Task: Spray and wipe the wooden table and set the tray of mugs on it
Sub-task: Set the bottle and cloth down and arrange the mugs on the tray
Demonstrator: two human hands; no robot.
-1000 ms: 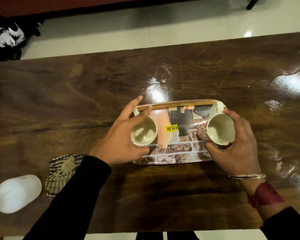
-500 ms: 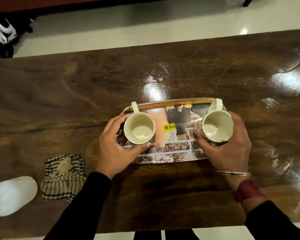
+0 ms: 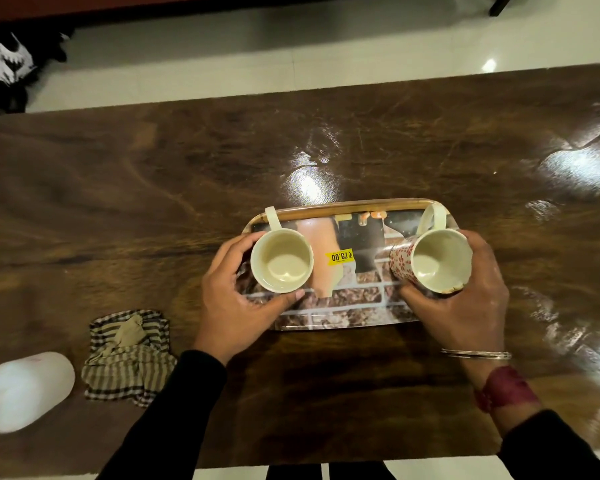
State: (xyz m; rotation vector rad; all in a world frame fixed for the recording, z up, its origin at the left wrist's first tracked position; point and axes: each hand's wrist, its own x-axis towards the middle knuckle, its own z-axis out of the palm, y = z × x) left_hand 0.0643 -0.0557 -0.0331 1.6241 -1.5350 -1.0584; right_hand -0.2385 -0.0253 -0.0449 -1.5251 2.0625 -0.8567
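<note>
A printed tray [image 3: 347,308] with a yellow price sticker lies on the glossy wooden table [image 3: 187,188]. Two cream mugs stand upright on it with handles pointing away from me. My left hand [image 3: 236,306] curls around the left mug [image 3: 282,259], thumb and fingers on its sides. The right mug [image 3: 437,261], patterned with red flowers, is gripped by my right hand [image 3: 465,306] around its near and right side. A striped cloth [image 3: 129,358] lies crumpled to the left, and a white spray bottle [image 3: 21,389] lies at the table's near left edge.
Pale tiled floor [image 3: 291,53] runs beyond the table's far edge. A black and white bag [image 3: 4,64] sits on the floor at far left. Wet shine marks the table's right side [image 3: 575,168].
Both mugs have been moved slightly toward me and now stand on the tray. My left hand has shifted from over the left mug's rim to around its side.
</note>
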